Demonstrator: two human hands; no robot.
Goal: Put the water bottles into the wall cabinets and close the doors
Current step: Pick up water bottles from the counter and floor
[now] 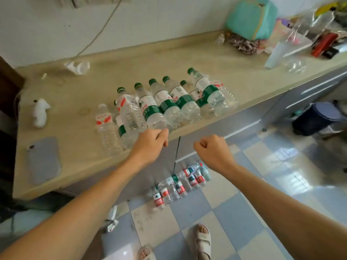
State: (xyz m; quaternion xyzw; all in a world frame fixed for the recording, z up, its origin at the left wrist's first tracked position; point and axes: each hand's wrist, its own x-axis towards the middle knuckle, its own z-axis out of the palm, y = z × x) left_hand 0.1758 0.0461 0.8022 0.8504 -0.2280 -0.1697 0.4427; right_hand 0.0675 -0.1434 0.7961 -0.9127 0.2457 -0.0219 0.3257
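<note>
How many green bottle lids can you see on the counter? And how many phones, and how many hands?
Green lids: 6 plainly showing
Phones: 1
Hands: 2, the left hand and the right hand
Total: 9

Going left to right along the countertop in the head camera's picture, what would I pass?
Grey phone → white toy figure → crumpled white wrapper → cluster of water bottles → teal bag → white cup → red box.
</note>
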